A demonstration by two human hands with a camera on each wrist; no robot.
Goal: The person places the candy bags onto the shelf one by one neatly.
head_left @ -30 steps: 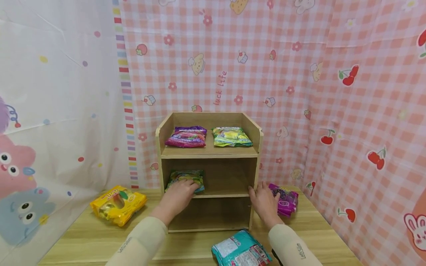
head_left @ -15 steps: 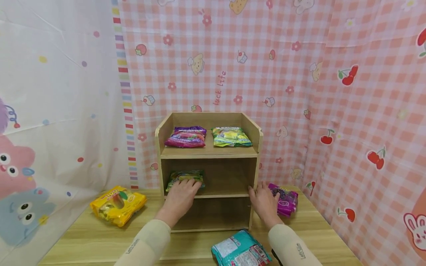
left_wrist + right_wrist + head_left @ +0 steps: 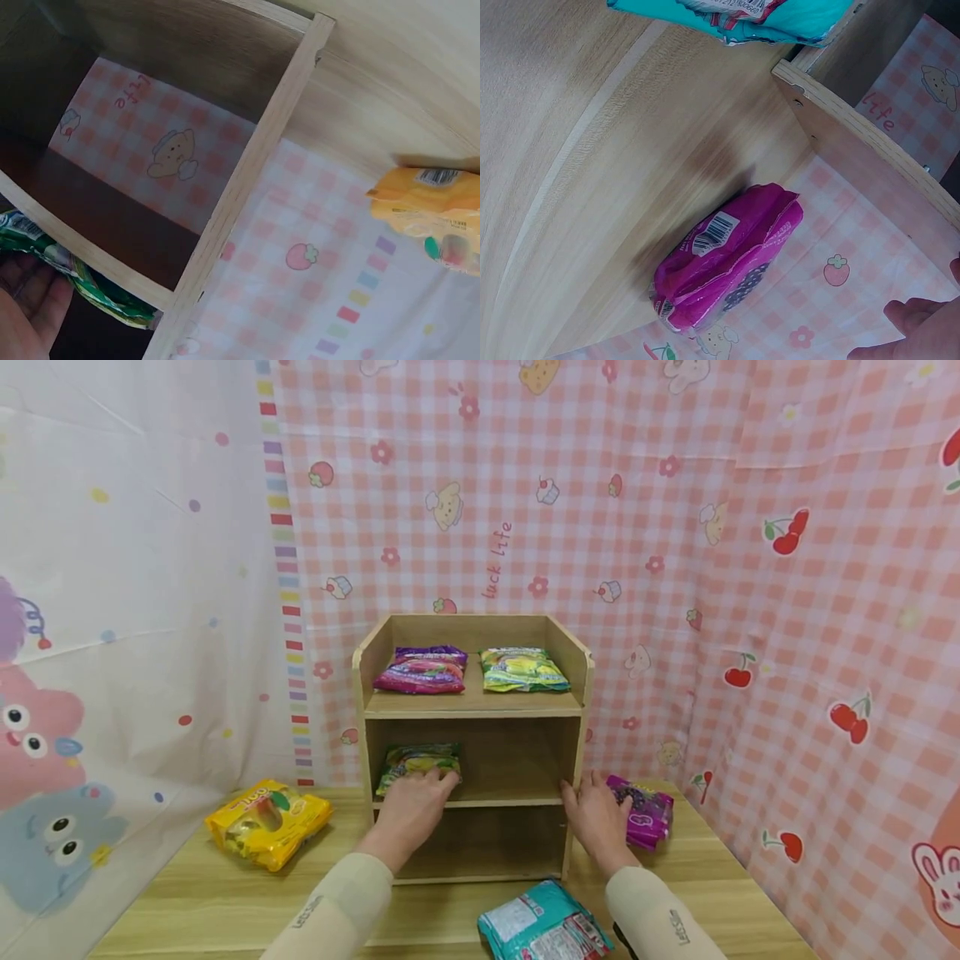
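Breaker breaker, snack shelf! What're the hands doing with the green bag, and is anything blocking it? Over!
Left hand touching green bag on middle shelf. Right hand at right side of shelf unit. Teal packet out front, not blocking.

The person near me wears a close-fitting cream left sleeve (image 3: 341, 897) and a matching right sleeve (image 3: 648, 902), each printed with small dark lettering (image 3: 307, 912) along the forearm.
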